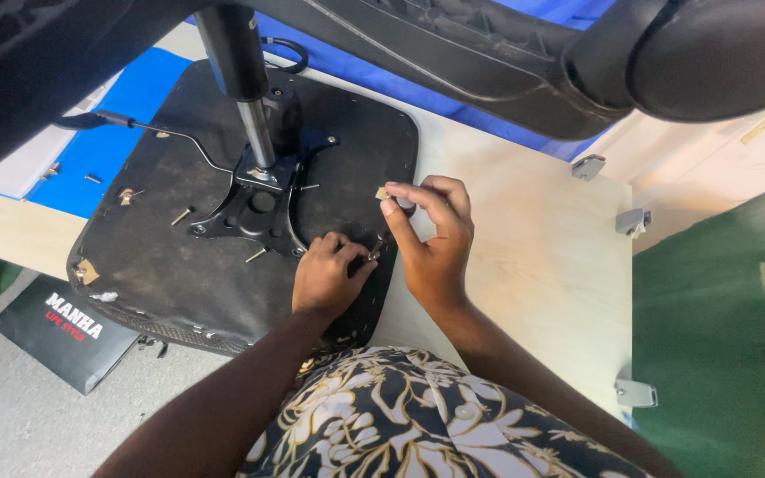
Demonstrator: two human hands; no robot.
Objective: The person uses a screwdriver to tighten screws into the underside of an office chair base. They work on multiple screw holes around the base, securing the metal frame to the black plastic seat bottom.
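Resting on the underside of an upturned black chair seat (179,265), the left hand (325,274) curls its grip shut around a small metal screw (374,252) near the seat's right edge. Just above it, the right hand (431,235) pinches a small tan piece (383,193) between thumb and forefinger. Loose screws (183,215) lie around the black metal bracket (254,208). The seat lies on a pale wooden worktop (524,265).

Black seat base (179,257), pale wooden table (533,265)

A black bag (64,332) lies on the grey floor (11,416); what look like metal brackets (635,393) line the tabletop (533,265) edge.
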